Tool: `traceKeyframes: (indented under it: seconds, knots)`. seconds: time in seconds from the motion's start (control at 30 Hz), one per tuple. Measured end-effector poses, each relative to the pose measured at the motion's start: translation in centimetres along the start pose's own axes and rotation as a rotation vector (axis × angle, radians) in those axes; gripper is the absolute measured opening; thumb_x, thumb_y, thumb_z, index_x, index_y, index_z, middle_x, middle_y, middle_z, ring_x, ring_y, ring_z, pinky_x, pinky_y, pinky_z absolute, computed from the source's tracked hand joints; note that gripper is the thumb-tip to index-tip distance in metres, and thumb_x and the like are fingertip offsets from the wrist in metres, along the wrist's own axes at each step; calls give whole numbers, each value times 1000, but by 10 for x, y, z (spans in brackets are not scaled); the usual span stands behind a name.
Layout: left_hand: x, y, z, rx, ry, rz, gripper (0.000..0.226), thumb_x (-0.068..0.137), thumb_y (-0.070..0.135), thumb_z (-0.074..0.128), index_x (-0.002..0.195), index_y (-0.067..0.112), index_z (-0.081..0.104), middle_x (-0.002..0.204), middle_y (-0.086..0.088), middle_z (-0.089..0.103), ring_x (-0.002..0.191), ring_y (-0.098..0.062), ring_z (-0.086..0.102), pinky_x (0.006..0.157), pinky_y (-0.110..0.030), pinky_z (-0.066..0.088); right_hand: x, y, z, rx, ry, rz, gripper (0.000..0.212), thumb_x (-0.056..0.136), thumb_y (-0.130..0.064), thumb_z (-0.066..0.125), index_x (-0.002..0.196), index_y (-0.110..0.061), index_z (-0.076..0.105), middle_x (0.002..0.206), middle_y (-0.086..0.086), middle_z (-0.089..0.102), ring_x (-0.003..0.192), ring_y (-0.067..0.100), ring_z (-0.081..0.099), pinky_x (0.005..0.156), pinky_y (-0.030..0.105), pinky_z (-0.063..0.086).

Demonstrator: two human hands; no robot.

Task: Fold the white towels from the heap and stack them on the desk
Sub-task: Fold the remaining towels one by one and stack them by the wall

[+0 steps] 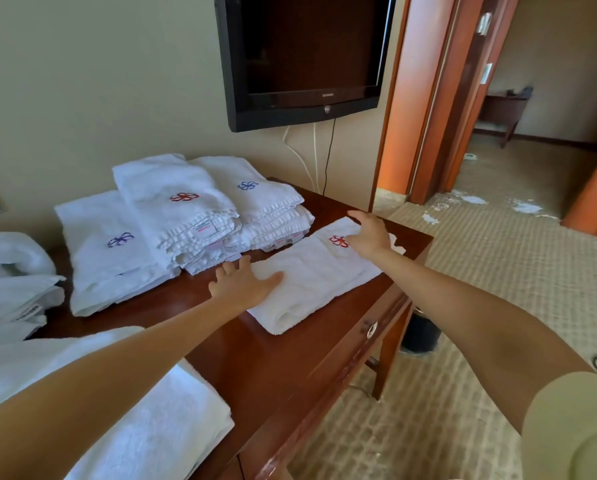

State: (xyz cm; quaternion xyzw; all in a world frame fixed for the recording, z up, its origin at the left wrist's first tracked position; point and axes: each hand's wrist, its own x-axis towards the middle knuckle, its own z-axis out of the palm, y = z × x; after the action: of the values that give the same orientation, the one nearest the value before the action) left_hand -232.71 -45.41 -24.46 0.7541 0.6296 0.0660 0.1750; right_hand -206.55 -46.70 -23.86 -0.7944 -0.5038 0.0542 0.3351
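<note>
On the reddish wooden desk (276, 368) below a wall-mounted television (307, 57), the left hand (243, 287) and right hand (368, 235) press flat, fingers straight, on a folded white towel (314, 282) beside stacked towels (193, 216), patterned carpet (498, 271) beyond.

Folded white terry towel piles (103, 251) (183, 209) (255, 192): three (emblems on top)
Bare hands (245, 285) (369, 233): two
Black wall television (307, 53): one

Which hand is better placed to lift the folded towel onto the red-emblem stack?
Probably the left hand: it lies flat on the folded towel at the end beside that stack. The right hand rests on the end toward the desk edge.
</note>
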Motion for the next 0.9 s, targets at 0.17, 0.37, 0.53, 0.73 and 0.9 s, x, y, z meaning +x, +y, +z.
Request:
traceKeyframes:
  seconds: [0.17,0.37,0.53,0.73,0.9]
  knots:
    - [6,-18,-21,-554,-191,-123,106,54,56,86,137,5,45,119,-7,58,110,-24,57,82,-34,54,-10,-85,12,133,-604,-284,62,84,-20,75,139,-16,49,143,0,48,133,13,42,100,17,35]
    - [-14,-27,-60,-321,-12,192,60,71,22,84,125,12,60,128,-3,55,113,-18,53,84,-21,37,-30,-151,16,23,-902,-444,77,79,-40,77,145,-25,41,146,-10,44,136,3,37,109,19,28]
    - [-29,-34,-133,-242,167,459,42,69,11,83,108,16,67,98,4,59,99,-15,57,76,-15,37,-47,-187,-10,52,-843,-429,73,68,-44,83,131,-23,53,122,-13,60,116,7,54,102,23,41]
    - [-50,-42,-189,-705,301,562,61,74,22,82,127,24,51,109,5,58,103,-12,56,86,-16,44,-59,-224,-39,531,-643,-382,45,79,-24,79,120,-20,62,112,-2,70,105,11,66,97,30,50]
    - [-57,-74,-200,-1090,128,360,100,56,65,82,140,31,42,129,13,58,118,-10,57,99,-30,44,-64,-247,-65,853,-505,-329,42,77,-24,81,115,-18,64,107,2,73,99,19,70,88,35,56]
